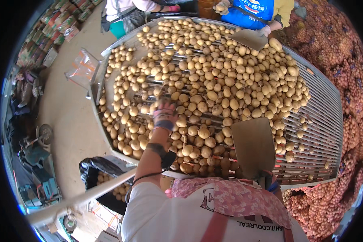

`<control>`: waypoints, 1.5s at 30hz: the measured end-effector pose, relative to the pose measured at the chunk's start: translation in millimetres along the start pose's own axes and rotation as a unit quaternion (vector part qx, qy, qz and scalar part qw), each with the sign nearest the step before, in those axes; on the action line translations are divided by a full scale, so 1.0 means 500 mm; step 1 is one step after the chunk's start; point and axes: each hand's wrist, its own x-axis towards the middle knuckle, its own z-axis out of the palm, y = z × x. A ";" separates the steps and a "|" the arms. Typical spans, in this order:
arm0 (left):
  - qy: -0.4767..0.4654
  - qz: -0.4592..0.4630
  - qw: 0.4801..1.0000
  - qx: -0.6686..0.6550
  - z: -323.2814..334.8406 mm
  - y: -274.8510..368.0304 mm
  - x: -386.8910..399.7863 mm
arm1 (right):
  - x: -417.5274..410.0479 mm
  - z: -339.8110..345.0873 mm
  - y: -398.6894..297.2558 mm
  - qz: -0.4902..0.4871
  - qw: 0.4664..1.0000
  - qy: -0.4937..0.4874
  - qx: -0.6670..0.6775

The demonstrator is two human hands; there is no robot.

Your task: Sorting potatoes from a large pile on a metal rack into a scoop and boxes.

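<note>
Many potatoes [212,95] lie spread over a slatted metal sorting table [320,106]. My left hand [165,114], in a pinkish glove, reaches over the potatoes left of the table's middle, palm down with fingers spread; whether it touches one is unclear. A broad metal scoop [253,145] rests its blade over the potatoes near the table's front edge. Its handle end is at my right hand [267,179], which is gloved, partly hidden by the scoop and my clothing, and closed around the handle.
Across the table a person in a blue apron [248,13] holds another metal scoop [250,38]; a second person [130,12] stands beside. A black-lined container [89,178] of potatoes is at lower left. Net sacks [354,90] are piled right. A metal pole [84,196] crosses lower left.
</note>
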 end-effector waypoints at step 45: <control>-0.101 0.155 0.867 -0.463 -0.106 -0.095 0.272 | 0.214 0.309 -0.205 -0.210 0.943 -0.054 -0.251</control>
